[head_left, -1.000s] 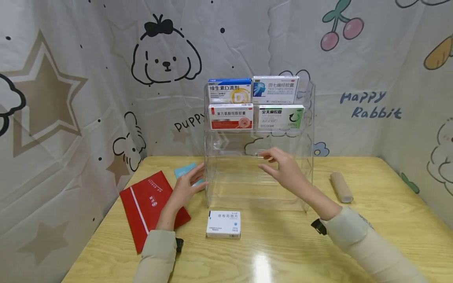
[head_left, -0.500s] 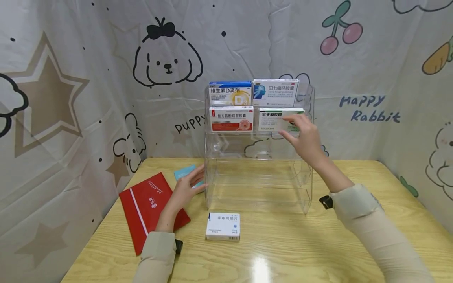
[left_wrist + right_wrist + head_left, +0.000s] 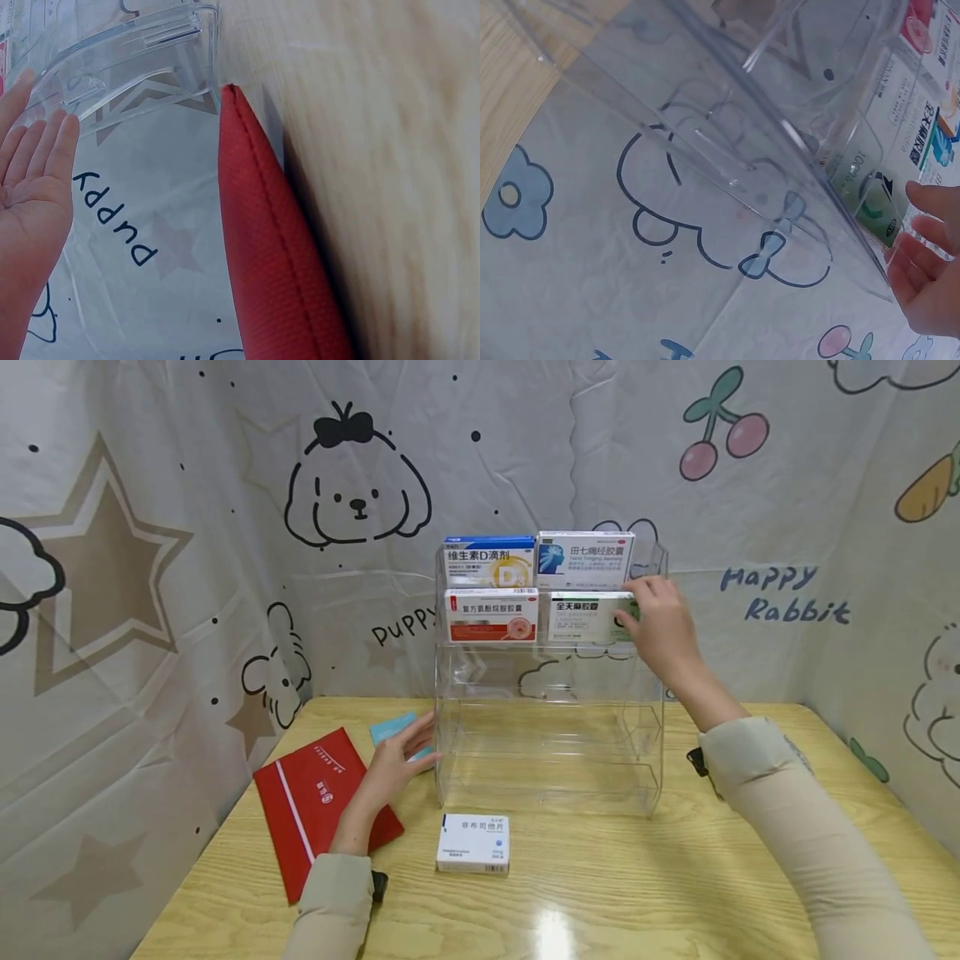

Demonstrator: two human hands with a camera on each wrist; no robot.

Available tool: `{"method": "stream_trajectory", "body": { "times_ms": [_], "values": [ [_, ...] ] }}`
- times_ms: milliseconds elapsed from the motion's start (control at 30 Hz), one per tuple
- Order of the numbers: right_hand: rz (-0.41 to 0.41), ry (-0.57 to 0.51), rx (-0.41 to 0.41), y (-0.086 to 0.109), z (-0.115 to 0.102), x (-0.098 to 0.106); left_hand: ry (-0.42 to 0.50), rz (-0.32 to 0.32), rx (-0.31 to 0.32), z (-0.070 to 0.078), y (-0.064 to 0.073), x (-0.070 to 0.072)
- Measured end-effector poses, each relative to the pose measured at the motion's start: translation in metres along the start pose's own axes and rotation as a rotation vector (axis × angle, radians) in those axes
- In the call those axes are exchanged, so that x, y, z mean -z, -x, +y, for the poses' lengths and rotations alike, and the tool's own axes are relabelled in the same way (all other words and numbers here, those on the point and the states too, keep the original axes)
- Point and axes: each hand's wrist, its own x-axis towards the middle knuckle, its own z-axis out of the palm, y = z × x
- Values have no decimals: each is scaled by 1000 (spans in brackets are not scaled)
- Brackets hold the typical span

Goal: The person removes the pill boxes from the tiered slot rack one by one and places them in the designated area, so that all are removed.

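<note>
Against the left side of a clear acrylic display rack (image 3: 547, 777) my left hand (image 3: 386, 772) rests with fingers nearly straight; the left wrist view shows its palm beside the clear wall. My right hand (image 3: 663, 627) is at the right end of a white-and-green medicine box (image 3: 581, 617) on the second tier. Its thumb lies before the box front, and the fingers bend by the box's end in the right wrist view; no firm grip is visible. A red-and-white medicine box (image 3: 491, 617) stands to the left. Above are a blue-topped vitamin D box (image 3: 489, 562) and a white-and-blue box (image 3: 585, 558).
A white medicine box (image 3: 472, 843) lies on the wooden table (image 3: 600, 893) before the rack. Left of it lie a red pouch (image 3: 318, 793) and a light-blue item (image 3: 393, 724) partly behind my left hand. A patterned curtain (image 3: 360, 602) hangs behind.
My right hand has risen from before the lower tiers, passed the white-and-green box's front and moved to its right end. The left hand stays against the rack.
</note>
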Motion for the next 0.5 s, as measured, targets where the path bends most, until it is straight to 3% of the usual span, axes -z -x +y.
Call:
{"method": "stream_trajectory", "body": {
  "times_ms": [167, 500],
  "values": [
    [-11, 71, 23, 0, 1, -5, 1, -2, 7, 1, 0, 0],
    [20, 58, 32, 0, 1, -9, 1, -6, 15, -2, -1, -1]
  ]
}}
